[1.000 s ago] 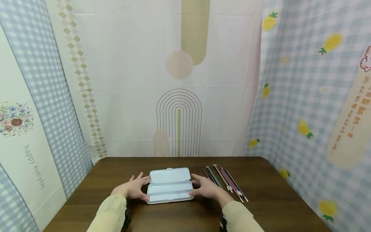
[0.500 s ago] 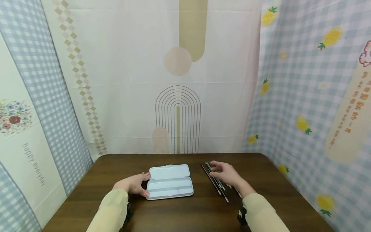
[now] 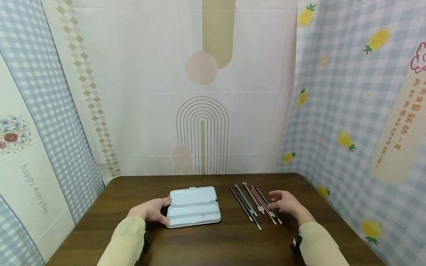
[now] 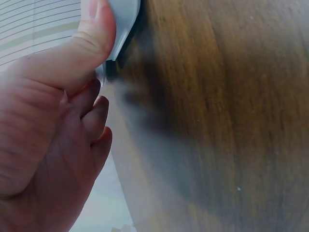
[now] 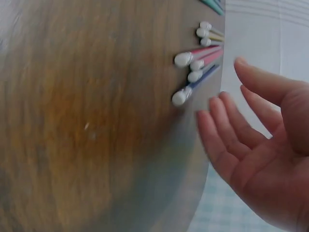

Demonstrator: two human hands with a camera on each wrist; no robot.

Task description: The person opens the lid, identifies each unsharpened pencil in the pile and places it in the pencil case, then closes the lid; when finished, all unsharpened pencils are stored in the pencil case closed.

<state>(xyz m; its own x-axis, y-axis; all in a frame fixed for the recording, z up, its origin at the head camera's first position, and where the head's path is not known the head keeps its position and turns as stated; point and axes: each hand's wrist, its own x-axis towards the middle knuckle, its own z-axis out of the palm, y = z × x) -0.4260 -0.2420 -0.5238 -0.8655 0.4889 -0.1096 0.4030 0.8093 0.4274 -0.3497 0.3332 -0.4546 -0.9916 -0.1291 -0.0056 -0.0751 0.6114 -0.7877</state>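
A pale blue pencil case [image 3: 193, 219] lies opened flat on the table, its lid away from me and its divided tray nearer. My left hand [image 3: 151, 210] rests at its left end, thumb on the near corner and fingers spread toward the lid. The left wrist view shows that thumb [image 4: 87, 46] against the case's corner [image 4: 124, 24]. Right of the case several pencils [image 3: 256, 203] with white ends lie side by side in a loose fan. My right hand [image 3: 284, 202] hovers just right of them, its fingers relaxed and holding nothing.
The brown wooden table [image 3: 206, 247] has rounded far corners. A white patterned cloth [image 3: 143, 129] hangs behind it, with checked cloths [image 3: 349, 111] at the sides.
My right hand has left the case's right end, passed over the pencils and now stands to their right. The pencils lie more spread out. My left hand has stayed at the case.
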